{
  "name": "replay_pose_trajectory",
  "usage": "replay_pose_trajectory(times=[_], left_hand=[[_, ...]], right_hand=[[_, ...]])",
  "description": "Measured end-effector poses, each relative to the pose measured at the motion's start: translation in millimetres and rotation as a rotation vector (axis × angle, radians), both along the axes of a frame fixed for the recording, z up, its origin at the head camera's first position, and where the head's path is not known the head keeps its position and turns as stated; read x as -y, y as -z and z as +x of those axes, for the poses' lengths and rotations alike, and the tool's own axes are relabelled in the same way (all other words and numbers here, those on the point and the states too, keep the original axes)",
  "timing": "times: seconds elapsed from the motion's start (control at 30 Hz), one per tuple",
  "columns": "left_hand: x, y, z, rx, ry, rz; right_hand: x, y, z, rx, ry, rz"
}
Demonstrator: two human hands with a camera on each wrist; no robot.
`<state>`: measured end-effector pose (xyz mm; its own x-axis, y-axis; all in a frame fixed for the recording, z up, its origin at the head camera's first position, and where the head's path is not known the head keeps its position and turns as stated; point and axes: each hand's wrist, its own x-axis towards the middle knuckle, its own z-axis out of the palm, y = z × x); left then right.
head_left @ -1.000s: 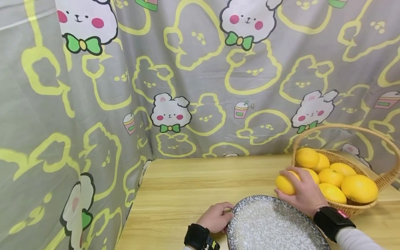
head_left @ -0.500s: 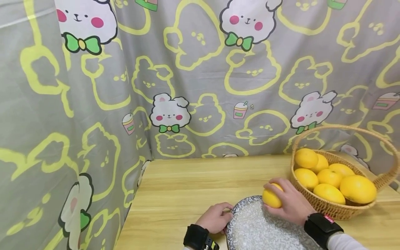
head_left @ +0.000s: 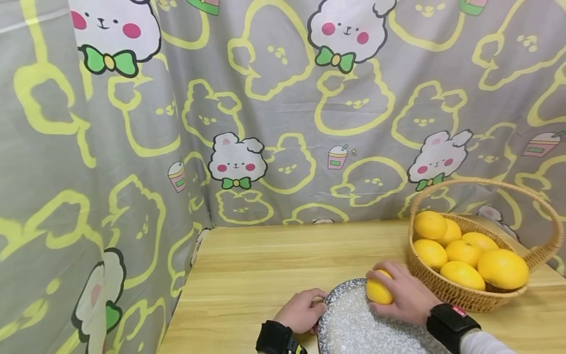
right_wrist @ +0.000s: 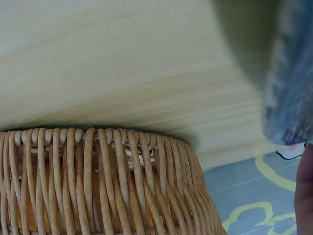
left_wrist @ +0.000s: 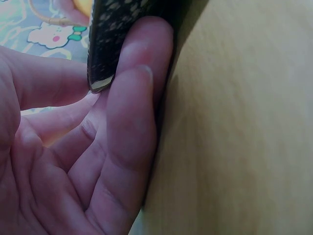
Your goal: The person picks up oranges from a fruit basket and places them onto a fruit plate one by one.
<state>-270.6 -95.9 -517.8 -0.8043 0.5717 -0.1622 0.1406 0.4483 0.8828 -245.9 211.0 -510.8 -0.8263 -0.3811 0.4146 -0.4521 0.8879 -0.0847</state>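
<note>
An oval speckled grey-and-white plate (head_left: 347, 327) with a dark rim lies at the bottom of the head view, cut off by the frame. My left hand (head_left: 300, 312) pinches its left rim; the left wrist view has the thumb at the edge of the plate (left_wrist: 107, 44) and fingers tucked beneath it. An orange (head_left: 378, 290) is in the grip of my right hand (head_left: 407, 297), over the plate's far right part. To the right of that hand stands a wicker basket (head_left: 464, 297) with several more oranges (head_left: 462, 275).
A tall arched handle (head_left: 486, 181) rises over the basket. Beneath everything is a light wood table (head_left: 265, 260). A grey curtain (head_left: 274, 113) with yellow outlines and white rabbits hangs behind and on the left. The basket's woven side (right_wrist: 107, 181) fills the lower right wrist view.
My right hand has carried the orange from the basket's left side leftward to the plate, then slightly lower. My left hand has stayed at the plate's rim.
</note>
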Motion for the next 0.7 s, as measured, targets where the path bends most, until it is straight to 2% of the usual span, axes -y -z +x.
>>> replay_pose_trajectory(times=[0.13,0.23,0.47,0.7], left_hand=[[0.0,1.3,1.1,0.011,0.003,0.001],[0.2,1.8,1.0,0.012,0.004,0.0],[0.2,3.6,-0.9,0.019,0.007,-0.007],[0.7,-0.5,-0.6,0.001,0.008,-0.017]], right_hand=[[0.4,-2.6,0.0,0.12,0.033,-0.041],[1.7,-5.8,-1.8,0.171,0.046,-0.072],[2.3,-9.3,-4.2,0.196,0.046,-0.086],[1.1,-9.9,-6.8,0.193,0.033,-0.077]])
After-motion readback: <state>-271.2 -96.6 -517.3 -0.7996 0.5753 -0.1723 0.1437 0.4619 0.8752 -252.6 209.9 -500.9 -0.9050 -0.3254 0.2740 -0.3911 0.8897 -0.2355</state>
